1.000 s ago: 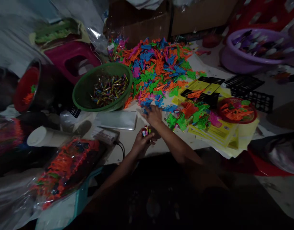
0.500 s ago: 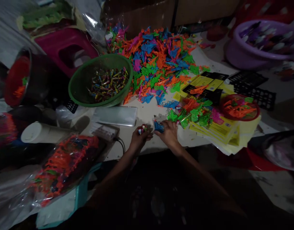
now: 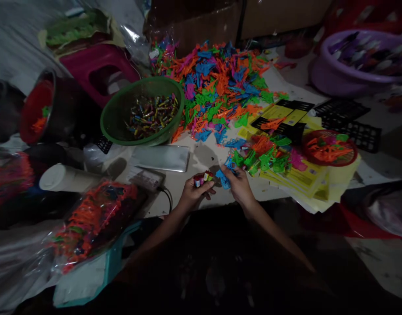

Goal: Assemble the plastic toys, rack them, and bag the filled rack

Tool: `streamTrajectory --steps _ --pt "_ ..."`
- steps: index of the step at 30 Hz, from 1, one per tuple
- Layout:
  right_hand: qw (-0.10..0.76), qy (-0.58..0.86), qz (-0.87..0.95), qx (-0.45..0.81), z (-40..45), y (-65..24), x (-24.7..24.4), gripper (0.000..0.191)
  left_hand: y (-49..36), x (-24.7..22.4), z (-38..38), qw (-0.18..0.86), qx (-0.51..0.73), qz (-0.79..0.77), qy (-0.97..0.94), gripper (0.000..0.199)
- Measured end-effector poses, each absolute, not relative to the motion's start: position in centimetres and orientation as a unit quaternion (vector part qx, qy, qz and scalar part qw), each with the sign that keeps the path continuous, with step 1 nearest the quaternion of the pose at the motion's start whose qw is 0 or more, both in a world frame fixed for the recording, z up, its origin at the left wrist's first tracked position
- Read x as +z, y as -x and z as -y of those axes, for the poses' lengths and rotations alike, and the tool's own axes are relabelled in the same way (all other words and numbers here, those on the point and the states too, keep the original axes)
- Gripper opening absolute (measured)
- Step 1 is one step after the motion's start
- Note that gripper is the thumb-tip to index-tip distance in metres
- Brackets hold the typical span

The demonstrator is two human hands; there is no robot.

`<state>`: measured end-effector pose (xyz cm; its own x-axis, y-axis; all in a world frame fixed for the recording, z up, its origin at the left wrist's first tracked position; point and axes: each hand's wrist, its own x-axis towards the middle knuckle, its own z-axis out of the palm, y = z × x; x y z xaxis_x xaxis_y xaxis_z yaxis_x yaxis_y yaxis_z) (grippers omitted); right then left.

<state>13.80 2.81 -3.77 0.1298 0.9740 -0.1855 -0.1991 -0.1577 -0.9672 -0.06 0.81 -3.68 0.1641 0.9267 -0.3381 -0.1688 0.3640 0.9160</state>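
Drawn back from the pile (image 3: 220, 85), the right hand (image 3: 241, 186) pinches a blue plastic piece (image 3: 224, 179) beside the left hand (image 3: 188, 195), whose curled fingers grip small tubes (image 3: 199, 179), best kept cupped against spilling.

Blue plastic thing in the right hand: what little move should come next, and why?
Perhaps ease the blue plastic thing a bit closer to the small colourful rolls. The right hand holds the blue thing, the left hand holds the rolls, and only a gap lies between them, so they could meet easily.
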Motion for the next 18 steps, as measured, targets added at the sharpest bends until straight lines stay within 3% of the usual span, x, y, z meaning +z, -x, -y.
streamTrajectory --steps 6,12,16,18 --pt "0.536 0.541 0.426 0.487 -2.0 -14.1 -3.3 0.025 -0.3 -3.1 -0.6 0.670 0.380 -0.487 -0.411 0.038" --pt "0.509 0.595 0.475 0.402 -1.9 -13.0 -4.1 0.027 -1.1 -3.9 0.2 0.603 0.384 -0.523 -0.465 0.035" --pt "0.428 0.636 0.524 0.372 -4.4 -17.2 -3.3 0.034 -0.8 -4.7 -0.3 0.522 0.416 -0.572 -0.477 0.032" --pt "0.366 0.727 0.534 0.229 -6.5 -20.5 -2.4 0.039 -0.2 -5.1 -0.9 0.515 0.434 -0.584 -0.453 0.029"
